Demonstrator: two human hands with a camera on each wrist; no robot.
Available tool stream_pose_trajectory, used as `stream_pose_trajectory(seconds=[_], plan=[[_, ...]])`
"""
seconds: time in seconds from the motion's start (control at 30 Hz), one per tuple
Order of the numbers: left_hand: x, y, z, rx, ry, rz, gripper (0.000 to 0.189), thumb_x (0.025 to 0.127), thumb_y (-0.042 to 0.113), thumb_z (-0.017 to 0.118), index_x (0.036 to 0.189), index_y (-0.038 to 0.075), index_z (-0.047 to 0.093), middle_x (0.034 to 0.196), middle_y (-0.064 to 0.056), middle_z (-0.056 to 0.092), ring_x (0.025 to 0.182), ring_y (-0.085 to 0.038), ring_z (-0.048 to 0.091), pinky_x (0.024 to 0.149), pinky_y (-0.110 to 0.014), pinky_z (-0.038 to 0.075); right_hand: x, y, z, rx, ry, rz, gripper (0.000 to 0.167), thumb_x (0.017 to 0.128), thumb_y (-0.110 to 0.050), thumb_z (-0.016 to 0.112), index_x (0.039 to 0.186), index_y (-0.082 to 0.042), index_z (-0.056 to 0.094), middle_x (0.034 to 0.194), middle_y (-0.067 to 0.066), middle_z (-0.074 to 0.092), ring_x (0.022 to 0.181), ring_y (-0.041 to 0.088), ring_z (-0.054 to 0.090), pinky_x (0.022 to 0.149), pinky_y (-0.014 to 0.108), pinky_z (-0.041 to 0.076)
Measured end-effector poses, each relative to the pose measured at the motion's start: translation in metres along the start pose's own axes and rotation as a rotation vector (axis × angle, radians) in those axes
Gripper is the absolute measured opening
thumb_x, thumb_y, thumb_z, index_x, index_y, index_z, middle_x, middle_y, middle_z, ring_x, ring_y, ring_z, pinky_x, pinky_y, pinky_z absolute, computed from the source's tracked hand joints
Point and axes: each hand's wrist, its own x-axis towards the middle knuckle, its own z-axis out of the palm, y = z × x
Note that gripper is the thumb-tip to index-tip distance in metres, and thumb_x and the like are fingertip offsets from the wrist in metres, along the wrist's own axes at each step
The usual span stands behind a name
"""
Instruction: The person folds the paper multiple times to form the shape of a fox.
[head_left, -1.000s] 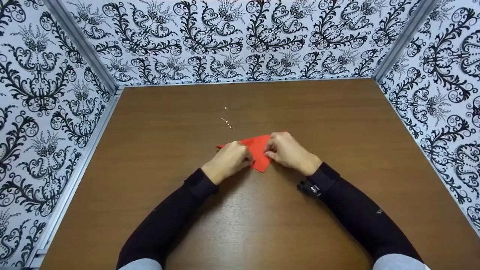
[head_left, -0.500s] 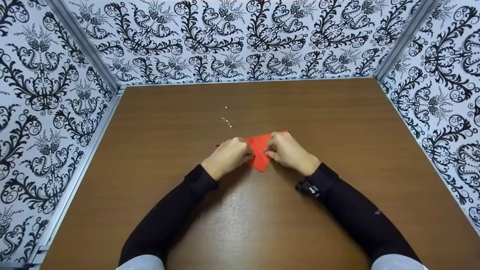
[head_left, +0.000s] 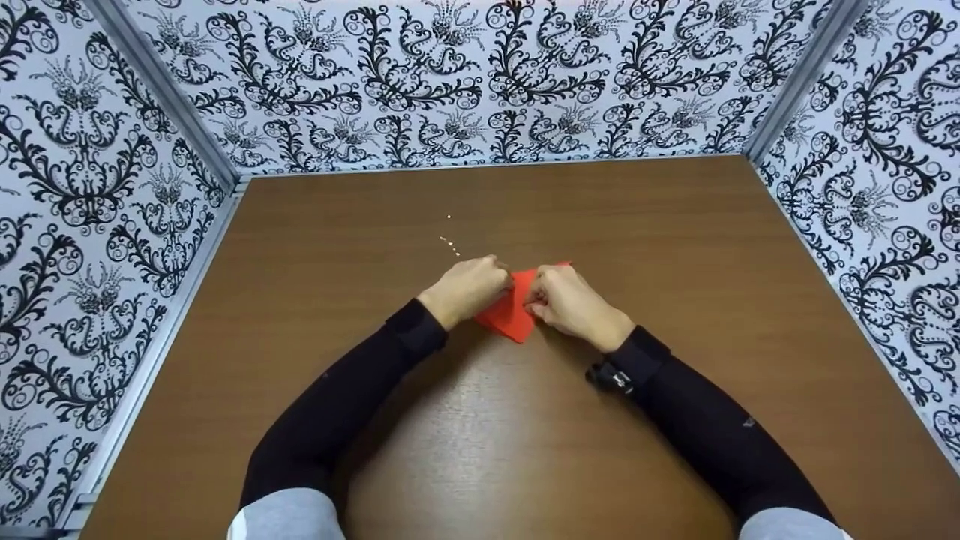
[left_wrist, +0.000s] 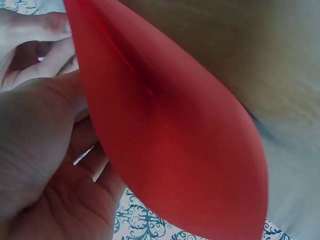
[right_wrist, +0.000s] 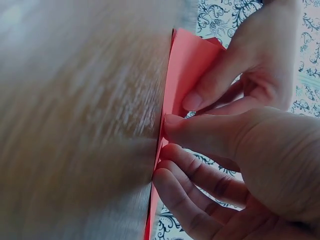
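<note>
A sheet of red paper (head_left: 516,321), folded, lies on the table between the two hands. My left hand (head_left: 469,286) holds its left part with curled fingers. In the left wrist view the paper (left_wrist: 170,145) bows up in a rounded curve from the thumb and fingers of that hand. My right hand (head_left: 571,304) pinches the paper's right side. Seen from the right wrist, the right thumb and fingertips (right_wrist: 175,125) are on the paper's edge, close to the left thumb (right_wrist: 195,100). Both hands cover much of the sheet.
The brown wooden table (head_left: 480,450) reaches back to patterned black-and-white walls (head_left: 480,82) with grey metal posts at the corners. Small bright specks (head_left: 451,244) lie behind the left hand. A small black device (head_left: 611,377) sits at the right wrist.
My left hand has moved up and slightly right over the paper, and the paper's left corner no longer shows beyond it. The right hand has hardly moved.
</note>
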Motion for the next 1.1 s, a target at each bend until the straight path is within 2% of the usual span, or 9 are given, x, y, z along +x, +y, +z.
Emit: stream_pose_trajectory(seconds=[0.1, 0.23, 0.47, 0.73, 1.0, 1.1], plan=[[0.005, -0.003, 0.001, 0.012, -0.004, 0.009, 0.019, 0.107, 0.001, 0.072, 0.100, 0.009, 0.089, 0.104, -0.013, 0.086, 0.100, -0.037, 0.084, 0.084, -0.049, 0.072, 0.000, 0.000, -0.001, 0.003, 0.003, -0.005, 0.014, 0.097, 0.003, 0.087, 0.087, -0.006, 0.088, 0.094, 0.011, 0.077, 0.085, 0.023, 0.072, 0.077, 0.036, 0.060], [0.004, -0.008, 0.005, -0.004, 0.009, 0.035, 0.019, 0.105, 0.000, 0.073, 0.098, 0.008, 0.088, 0.100, -0.014, 0.084, 0.097, -0.037, 0.084, 0.083, -0.049, 0.071, -0.001, -0.002, -0.001, 0.013, 0.004, -0.003, 0.015, 0.098, 0.003, 0.086, 0.087, -0.007, 0.088, 0.093, 0.010, 0.077, 0.087, 0.023, 0.072, 0.078, 0.035, 0.059], [0.004, -0.015, 0.010, -0.029, -0.004, 0.025, 0.012, 0.106, 0.004, 0.078, 0.100, 0.008, 0.087, 0.106, -0.012, 0.086, 0.103, -0.034, 0.085, 0.088, -0.047, 0.071, -0.001, -0.002, -0.002, 0.011, 0.011, -0.010, 0.017, 0.096, 0.006, 0.085, 0.086, -0.007, 0.089, 0.093, 0.008, 0.079, 0.087, 0.022, 0.072, 0.076, 0.032, 0.058], [-0.001, -0.017, 0.012, -0.007, 0.048, 0.020, 0.011, 0.103, 0.005, 0.080, 0.093, 0.006, 0.086, 0.098, -0.011, 0.086, 0.093, -0.035, 0.086, 0.080, -0.049, 0.072, -0.002, -0.003, -0.001, -0.006, 0.019, -0.002, 0.014, 0.098, 0.002, 0.086, 0.088, -0.007, 0.090, 0.095, 0.010, 0.080, 0.088, 0.023, 0.073, 0.077, 0.036, 0.061], [-0.006, -0.019, 0.013, -0.006, 0.062, 0.029, 0.016, 0.103, -0.002, 0.077, 0.095, 0.007, 0.087, 0.099, -0.009, 0.086, 0.092, -0.032, 0.086, 0.079, -0.046, 0.072, 0.000, -0.003, 0.001, 0.007, 0.016, 0.004, 0.012, 0.099, 0.000, 0.086, 0.091, -0.007, 0.091, 0.097, 0.009, 0.081, 0.088, 0.022, 0.072, 0.077, 0.035, 0.060], [-0.008, -0.020, 0.014, -0.016, 0.077, 0.032, 0.016, 0.105, 0.000, 0.078, 0.095, 0.007, 0.088, 0.101, -0.009, 0.086, 0.092, -0.030, 0.086, 0.079, -0.044, 0.072, -0.001, -0.003, 0.000, 0.001, 0.016, 0.007, 0.010, 0.099, -0.001, 0.088, 0.092, -0.007, 0.091, 0.098, 0.009, 0.081, 0.089, 0.022, 0.073, 0.078, 0.036, 0.061]])
